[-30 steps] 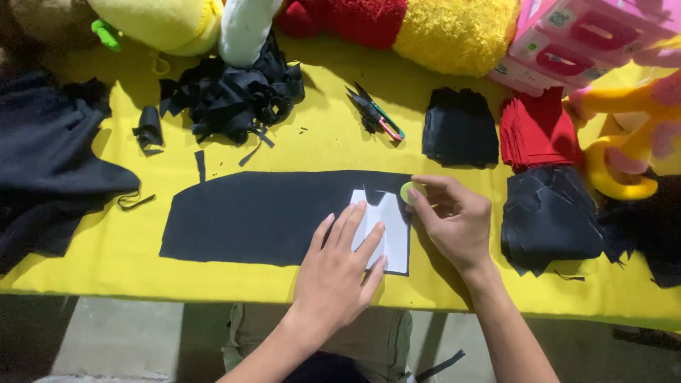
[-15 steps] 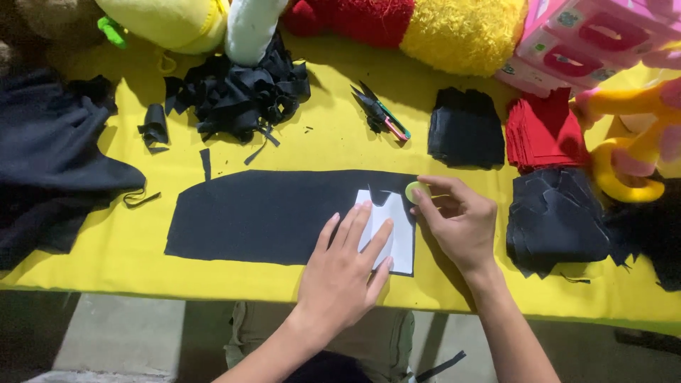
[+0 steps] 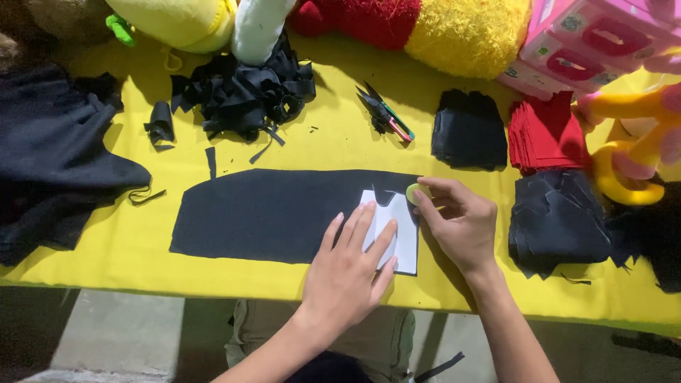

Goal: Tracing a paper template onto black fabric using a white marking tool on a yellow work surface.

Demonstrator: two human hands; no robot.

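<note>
Your left hand [image 3: 347, 273] lies flat, fingers spread, pressing a white paper template [image 3: 396, 230] onto the long black fabric piece [image 3: 277, 213]. Your right hand [image 3: 461, 223] is curled narrow, pinching a small pale green chalk disc [image 3: 413, 193] at the template's upper right edge, touching it. Template sits on the right end of the black piece, near the front edge of the yellow worktop [image 3: 142, 248].

Behind your hands, small snips with green-pink handles [image 3: 386, 117] lie on the yellow cover, well apart from the template. Left of them a heap of black fabric scraps [image 3: 241, 92], with a curled scrap [image 3: 160, 126] and a thin strip [image 3: 211, 162] nearby. Dark cloth [image 3: 57, 156] is bunched at the far left.

Right side: a stack of black cut pieces [image 3: 469, 131], a stack of red cut pieces [image 3: 546, 135] beside it, and another black stack [image 3: 559, 220] just beside your right hand. Along the back edge are plush toys in yellow [image 3: 177, 21], white, red [image 3: 369, 18] and fuzzy yellow [image 3: 468, 35], plus pink boxes [image 3: 603, 42] and a yellow-pink plastic toy [image 3: 638, 156] at the far right.
</note>
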